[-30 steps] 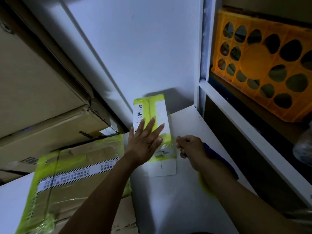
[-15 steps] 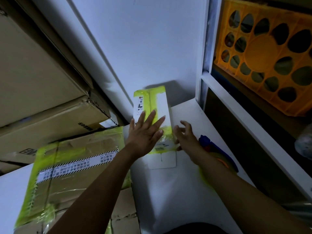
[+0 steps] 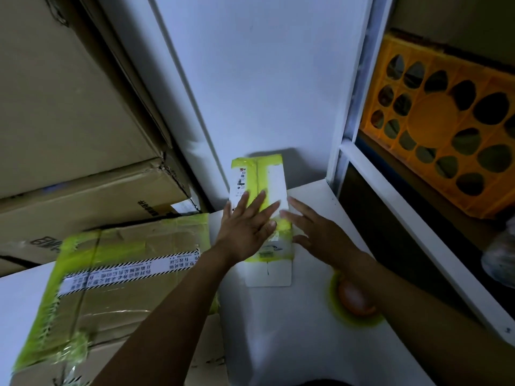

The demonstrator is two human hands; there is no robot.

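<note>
parcel [image 3: 271,176] taped yellow-green, at far edge of bench [image 3: 278,330], near wall [image 3: 264,79] | left hand [image 3: 245,232] flat on top, fingers spread wide | right hand [image 3: 320,235] fingers straight, at parcel's right side

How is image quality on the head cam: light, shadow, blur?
Head view: dim, bluish light; the taped parcel casts a soft shadow on the wall behind; the right hand looks slightly smeared, the left hand sharper; the orange object by the right forearm is blurred with a yellow-green halo.
</note>
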